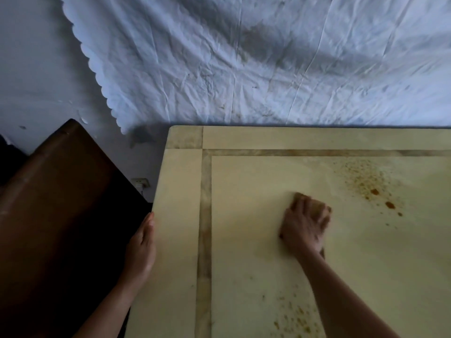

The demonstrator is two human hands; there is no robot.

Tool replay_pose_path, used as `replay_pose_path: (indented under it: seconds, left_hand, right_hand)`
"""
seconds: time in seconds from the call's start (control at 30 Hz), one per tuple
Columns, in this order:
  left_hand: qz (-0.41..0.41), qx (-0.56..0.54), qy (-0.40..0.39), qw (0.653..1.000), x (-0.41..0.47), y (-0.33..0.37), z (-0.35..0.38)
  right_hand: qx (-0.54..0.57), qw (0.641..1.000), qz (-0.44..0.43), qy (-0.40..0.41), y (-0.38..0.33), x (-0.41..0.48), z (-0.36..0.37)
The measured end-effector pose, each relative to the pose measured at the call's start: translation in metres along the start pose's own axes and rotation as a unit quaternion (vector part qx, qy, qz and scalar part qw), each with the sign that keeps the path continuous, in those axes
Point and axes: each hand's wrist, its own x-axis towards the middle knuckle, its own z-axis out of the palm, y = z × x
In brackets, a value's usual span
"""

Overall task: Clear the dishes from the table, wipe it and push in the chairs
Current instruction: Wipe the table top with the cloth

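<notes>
View from above of a smooth cream tabletop (244,176) with a darker inlaid border; no dishes show on it. The right hand (303,225) bears down on a brown cleaning cloth (300,196), most of it hidden beneath the palm. Its fingers (322,215) lie over the cloth, blurred, so whether they curl round it cannot be told. Rusty speckled stains (371,189) lie just beside, likely the wipe's target. The left hand (142,247) rests along the table's edge, fingers straight and together, seemingly bracing. A dark wooden chair (56,191) stands beside. A creased white scalloped sheet (244,57) hangs behind.
</notes>
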Motion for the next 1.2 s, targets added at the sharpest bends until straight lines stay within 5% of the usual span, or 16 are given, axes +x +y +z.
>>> replay_pose_path:
  seconds: [0.2, 0.43, 0.7, 0.93, 1.0, 1.2]
  left_hand:
    - [-0.048, -0.084, -0.002, 0.995, -0.033, -0.002, -0.013]
    - [-0.020, 0.006, -0.009, 1.000, -0.079, -0.012, -0.025]
    - [-0.004, 0.050, -0.016, 0.999, -0.112, -0.011, -0.030]
    - [0.017, 0.078, -0.034, 0.996, -0.125, -0.016, -0.035]
    - [0.020, 0.079, -0.038, 0.996, -0.127, -0.015, -0.036]
    - [0.000, 0.052, -0.040, 0.998, -0.148, -0.027, -0.048]
  right_hand:
    - [0.019, 0.950, -0.312, -0.020, -0.136, -0.139, 0.032]
    - [-0.011, 0.881, -0.467, -0.076, -0.122, -0.230, 0.044]
    - [-0.013, 0.987, -0.156, -0.031, 0.037, -0.154, -0.003]
    - [0.033, 0.998, 0.045, -0.030, 0.080, -0.141, 0.002]
    - [0.009, 1.000, 0.007, -0.028, 0.050, -0.149, 0.010]
    - [0.014, 0.955, -0.290, -0.055, -0.075, -0.285, 0.033]
